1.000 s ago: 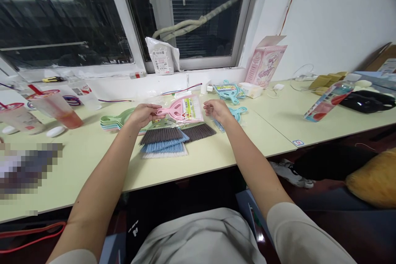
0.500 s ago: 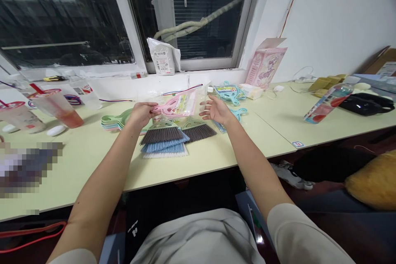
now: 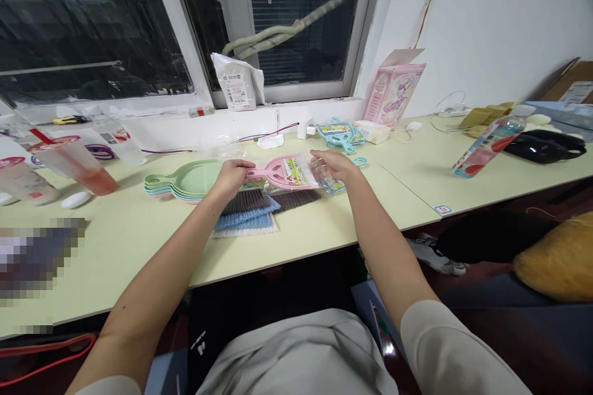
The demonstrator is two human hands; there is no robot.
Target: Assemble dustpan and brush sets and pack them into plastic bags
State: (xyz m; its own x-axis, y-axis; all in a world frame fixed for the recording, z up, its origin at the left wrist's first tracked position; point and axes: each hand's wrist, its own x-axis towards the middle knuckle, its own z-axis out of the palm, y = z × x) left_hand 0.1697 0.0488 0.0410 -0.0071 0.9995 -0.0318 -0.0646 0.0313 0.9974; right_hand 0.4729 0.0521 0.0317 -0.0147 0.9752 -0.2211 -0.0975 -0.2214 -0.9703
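My left hand is closed on the handle of a pink dustpan set in clear packaging. At its other end, my right hand has its fingers round the edge of the clear packaging. Below the pink set lie brush heads with dark, blue and white bristles, partly covered by it. Left of my left hand is a stack of dustpans, a green one on top. Blue packaged sets lie behind my right hand, and another is partly hidden by it.
Drink cups and a white oval object stand or lie at the left. A pink box and a white package are by the window. At the right are a tilted bottle and a black case.
The pink set has moved right and nearer to me with my left hand. My right hand has gone from open beside it to gripping its packaging. The view has shifted slightly.
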